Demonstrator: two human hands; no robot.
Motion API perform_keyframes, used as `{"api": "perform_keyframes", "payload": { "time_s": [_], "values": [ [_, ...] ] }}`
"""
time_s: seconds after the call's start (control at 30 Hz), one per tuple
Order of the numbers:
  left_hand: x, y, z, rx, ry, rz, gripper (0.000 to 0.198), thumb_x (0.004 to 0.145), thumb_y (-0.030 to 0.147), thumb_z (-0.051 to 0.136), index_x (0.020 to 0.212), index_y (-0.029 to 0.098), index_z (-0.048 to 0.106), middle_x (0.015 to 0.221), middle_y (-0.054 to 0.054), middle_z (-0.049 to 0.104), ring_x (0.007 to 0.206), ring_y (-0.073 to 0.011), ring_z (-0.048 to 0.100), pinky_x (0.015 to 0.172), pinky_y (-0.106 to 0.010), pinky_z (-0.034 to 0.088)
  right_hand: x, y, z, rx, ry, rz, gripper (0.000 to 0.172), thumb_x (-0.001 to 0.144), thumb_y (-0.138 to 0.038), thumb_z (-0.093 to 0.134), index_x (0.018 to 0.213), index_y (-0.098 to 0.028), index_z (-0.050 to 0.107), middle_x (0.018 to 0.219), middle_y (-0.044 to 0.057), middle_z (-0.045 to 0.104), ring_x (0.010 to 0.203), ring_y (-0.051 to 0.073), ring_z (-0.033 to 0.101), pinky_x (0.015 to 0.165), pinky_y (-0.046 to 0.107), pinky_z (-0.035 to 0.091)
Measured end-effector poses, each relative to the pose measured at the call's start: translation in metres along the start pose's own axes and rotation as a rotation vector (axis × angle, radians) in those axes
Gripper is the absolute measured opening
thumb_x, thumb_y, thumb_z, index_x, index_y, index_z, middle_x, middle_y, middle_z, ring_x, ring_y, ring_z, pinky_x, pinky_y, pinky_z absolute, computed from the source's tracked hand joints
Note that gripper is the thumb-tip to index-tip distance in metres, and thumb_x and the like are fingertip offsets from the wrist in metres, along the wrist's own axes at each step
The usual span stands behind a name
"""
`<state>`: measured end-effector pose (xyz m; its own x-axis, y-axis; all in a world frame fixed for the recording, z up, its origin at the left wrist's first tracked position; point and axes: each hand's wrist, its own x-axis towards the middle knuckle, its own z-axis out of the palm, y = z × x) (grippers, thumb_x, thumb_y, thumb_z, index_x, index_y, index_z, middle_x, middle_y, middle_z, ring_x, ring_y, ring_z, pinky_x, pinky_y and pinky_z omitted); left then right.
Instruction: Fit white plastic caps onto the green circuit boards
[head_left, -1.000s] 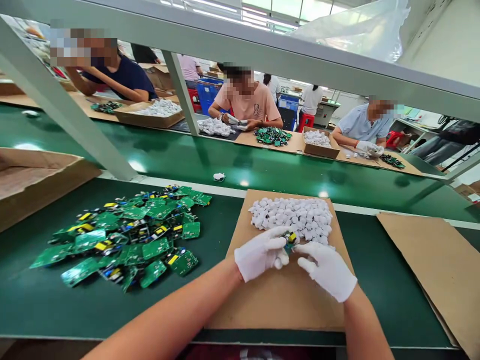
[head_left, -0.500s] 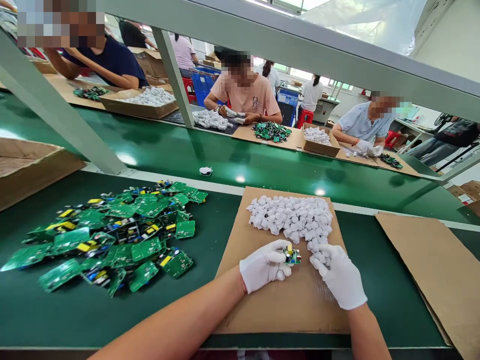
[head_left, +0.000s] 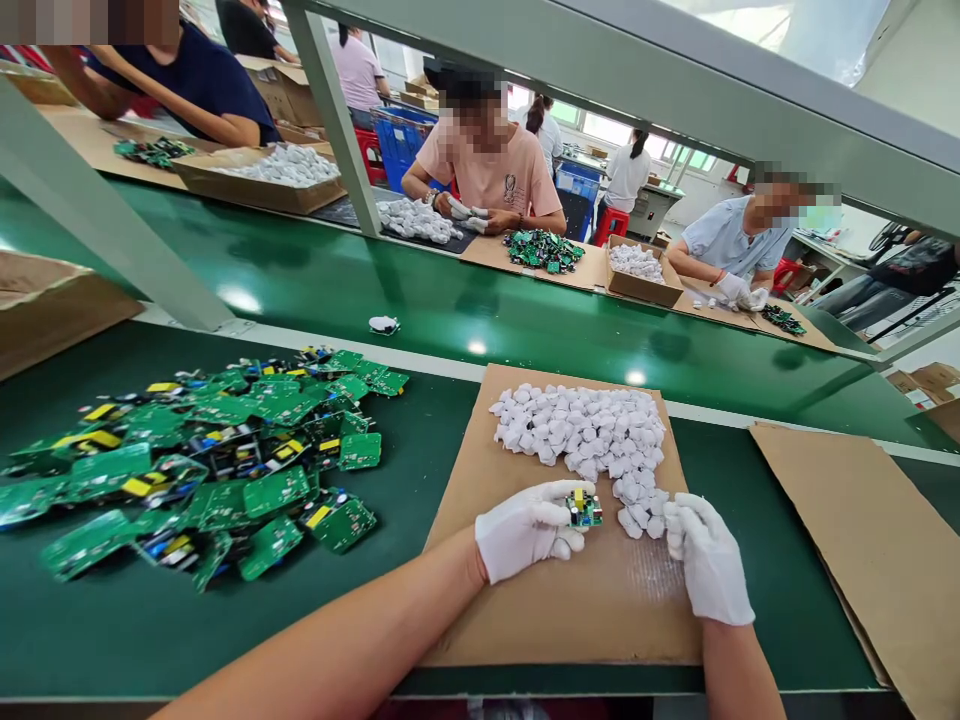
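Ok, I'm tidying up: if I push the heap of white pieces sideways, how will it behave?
Probably scatters, not slides as one: the white pieces lie loose, with strays at the near edge. They look small and light, so likely easy to shove. The thin cardboard sheet beneath may shift too.

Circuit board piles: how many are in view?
4. A big pile on the near bench, left of the cardboard; across the belt, a far-left pile, a middle pile and a far-right pile. The left hand holds one loose board. More may be hidden.
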<state>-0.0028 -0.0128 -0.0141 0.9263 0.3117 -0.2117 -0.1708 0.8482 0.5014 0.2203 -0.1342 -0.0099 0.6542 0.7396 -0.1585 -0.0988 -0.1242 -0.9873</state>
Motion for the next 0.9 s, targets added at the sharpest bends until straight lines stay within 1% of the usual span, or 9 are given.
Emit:
{"api": "perform_keyframes", "payload": {
  "time_s": [0.1, 0.17, 0.27, 0.33, 0.4, 0.47, 0.57, 0.7, 0.9],
  "values": [
    [0.0, 0.001, -0.001, -0.013, -0.01, 0.019, 0.059, 0.064, 0.011, 0.062, 0.12, 0.019, 0.047, 0.087, -0.006, 0.058, 0.066, -0.0136, 0.06, 0.058, -0.024, 0.042, -0.003, -0.008, 0.008, 0.109, -0.078, -0.016, 0.017, 0.081, -0.036, 0.054, 0.087, -0.02, 0.055, 0.065, -0.002, 0.056, 0.044, 0.009, 0.044, 0.039, 0.022, 0.035],
    [-0.001, 0.003, -0.001, -0.02, -0.018, 0.04, 0.055, 0.062, 0.01, 0.062, 0.115, 0.018, 0.05, 0.085, -0.006, 0.058, 0.067, -0.0134, 0.06, 0.058, -0.023, 0.042, -0.011, -0.012, 0.02, -0.004, -0.176, -0.084, 0.015, 0.083, -0.033, 0.051, 0.087, -0.02, 0.057, 0.074, 0.002, 0.06, 0.05, 0.011, 0.05, 0.044, 0.025, 0.04],
    [-0.003, 0.009, 0.001, -0.049, -0.023, 0.124, 0.043, 0.059, 0.007, 0.062, 0.1, 0.017, 0.058, 0.082, -0.004, 0.057, 0.068, -0.0123, 0.058, 0.057, -0.021, 0.041, -0.026, -0.013, 0.048, -0.431, -0.35, -0.29, 0.012, 0.081, -0.024, 0.051, 0.088, -0.02, 0.061, 0.113, 0.008, 0.06, 0.071, 0.017, 0.059, 0.058, 0.031, 0.048],
    [-0.004, 0.014, 0.002, -0.069, -0.021, 0.192, 0.035, 0.058, 0.007, 0.062, 0.092, 0.015, 0.059, 0.081, -0.004, 0.057, 0.067, -0.0116, 0.057, 0.057, -0.021, 0.04, -0.033, -0.011, 0.067, -0.778, -0.522, -0.495, 0.025, 0.081, -0.017, 0.047, 0.099, -0.022, 0.063, 0.111, 0.007, 0.063, 0.089, 0.023, 0.059, 0.075, 0.039, 0.048],
    [-0.006, 0.02, 0.001, -0.085, -0.007, 0.239, 0.031, 0.058, 0.006, 0.061, 0.088, 0.014, 0.059, 0.078, -0.004, 0.058, 0.067, -0.0115, 0.056, 0.057, -0.021, 0.04, -0.036, -0.007, 0.082, -1.089, -0.561, -0.634, 0.037, 0.082, -0.014, 0.043, 0.114, -0.024, 0.059, 0.114, 0.006, 0.063, 0.095, 0.027, 0.056, 0.081, 0.046, 0.044],
    [-0.007, 0.025, 0.001, -0.105, 0.025, 0.269, 0.033, 0.058, 0.005, 0.061, 0.089, 0.015, 0.059, 0.077, -0.004, 0.06, 0.068, -0.0119, 0.057, 0.057, -0.021, 0.039, -0.041, -0.003, 0.091, -1.282, -0.517, -0.705, 0.043, 0.083, -0.016, 0.044, 0.124, -0.023, 0.052, 0.122, 0.007, 0.058, 0.105, 0.031, 0.051, 0.087, 0.051, 0.039],
    [-0.009, 0.03, 0.0, -0.122, 0.042, 0.273, 0.037, 0.058, 0.005, 0.061, 0.093, 0.015, 0.058, 0.076, -0.004, 0.061, 0.064, -0.0107, 0.056, 0.056, -0.021, 0.038, -0.052, 0.003, 0.097, -1.345, -0.552, -0.762, 0.053, 0.08, -0.025, 0.052, 0.131, -0.015, 0.044, 0.137, 0.011, 0.043, 0.125, 0.032, 0.033, 0.102, 0.049, 0.027],
    [-0.008, 0.032, 0.0, -0.123, 0.019, 0.248, 0.034, 0.059, 0.008, 0.059, 0.093, 0.014, 0.057, 0.07, -0.004, 0.061, 0.055, -0.009, 0.052, 0.054, -0.021, 0.037, -0.058, 0.007, 0.096, -1.326, -0.779, -0.775, 0.076, 0.071, -0.034, 0.061, 0.138, -0.014, 0.031, 0.146, 0.009, 0.027, 0.132, 0.03, 0.021, 0.107, 0.044, 0.02],
    [-0.007, 0.032, 0.0, -0.089, 0.074, 0.331, 0.036, 0.059, 0.004, 0.059, 0.094, 0.016, 0.057, 0.086, -0.006, 0.062, 0.067, -0.0121, 0.058, 0.054, -0.021, 0.038, -0.052, 0.003, 0.102, -1.389, -0.657, -0.646, 0.088, 0.068, -0.041, 0.062, 0.141, -0.013, 0.022, 0.148, 0.013, 0.019, 0.133, 0.035, 0.019, 0.106, 0.049, 0.018]
  ]
}}
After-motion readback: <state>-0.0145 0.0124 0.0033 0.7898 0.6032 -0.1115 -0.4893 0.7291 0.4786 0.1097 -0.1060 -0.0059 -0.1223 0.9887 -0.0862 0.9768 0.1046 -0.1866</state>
